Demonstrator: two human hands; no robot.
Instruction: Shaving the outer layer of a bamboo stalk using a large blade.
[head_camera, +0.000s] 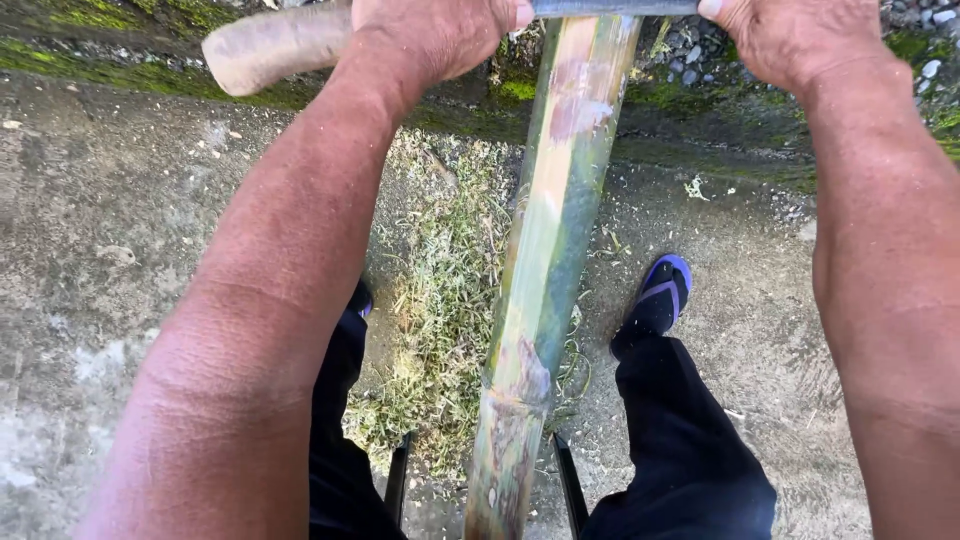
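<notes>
Single head cam, looks steeply down, close-up — forearms, legs, concrete ground (110, 230)

Looking straight down a long green-and-tan bamboo pole (545, 260), which runs from the bottom edge up the middle. Across its top end lies a dark grey metal blade (610, 7); the person's left hand (430, 35) is wrapped round the blade's pale rounded wooden handle (275, 48) left of the pole, and the right hand (790, 38) presses on the blade right of it. A heap of pale green fibrous shavings (440, 310) sits on the grey concrete ground (100, 250) just left of the pole. A blue-strapped flip-flop (660, 295) is planted to its right.
</notes>
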